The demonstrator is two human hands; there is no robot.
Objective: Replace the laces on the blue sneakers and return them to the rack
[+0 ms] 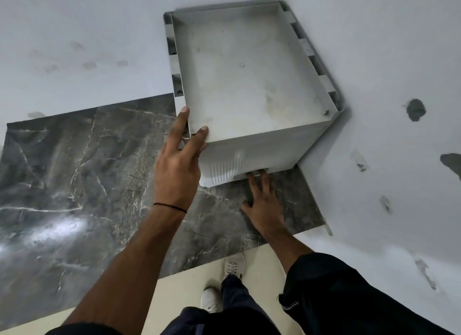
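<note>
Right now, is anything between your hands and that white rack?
Nothing visible. The left hand rests on the rack at its top corner; the right hand touches the slot low on its front.

The rack (249, 68) is off-white with greyish smudges on its top and fine vertical ribbing on its front. Beneath and before the rack lies a floor sheet (74, 185) in dark grey marble pattern with white veins. Beyond the sheet, the floor (264, 262) is cream. The walls (74, 23) beside the rack are pale grey, with dark grey patches (415, 109) to the rack's right. The sleeve (336, 297) is dark navy, the shoes (234, 263) are white and the wrist thread (169, 207) is black.
</note>
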